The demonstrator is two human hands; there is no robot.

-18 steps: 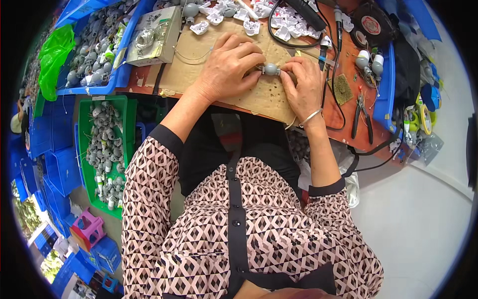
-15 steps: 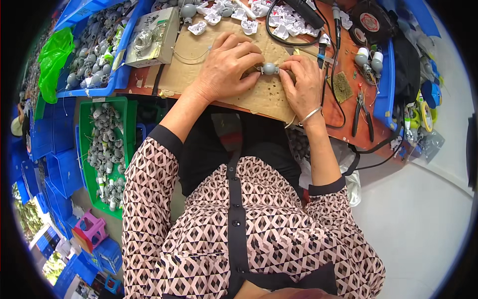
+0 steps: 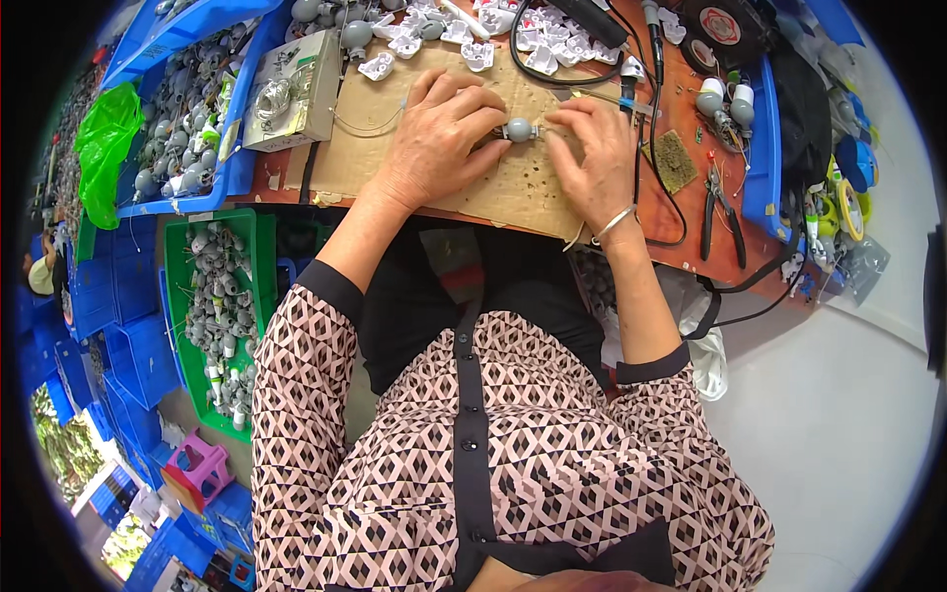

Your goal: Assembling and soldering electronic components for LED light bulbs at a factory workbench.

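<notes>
Over the cardboard mat, my left hand (image 3: 449, 138) pinches a small grey ball-shaped part (image 3: 519, 129) with a pale end piece, thumb and fingertips closed at its left side. Just right of that part is my right hand (image 3: 594, 163). Its thumb and bent index finger are apart, with a small gap between them and the pale end. A fine wire between them cannot be made out. The cardboard mat (image 3: 483, 202) lies under both hands. A thin loose wire (image 3: 367, 128) curves out to the left of my left hand.
White plastic shells (image 3: 562, 44) lie at the back. Pliers (image 3: 720, 212), a brown sponge pad (image 3: 676, 161) and a black cable (image 3: 679, 212) lie to the right. A white box (image 3: 321, 104), a blue bin (image 3: 232, 173) and a green bin (image 3: 261, 266) of grey parts are left.
My right fingers have come away from the pale end of the grey part and spread a little. The left hand still holds the part; the view has shifted slightly.
</notes>
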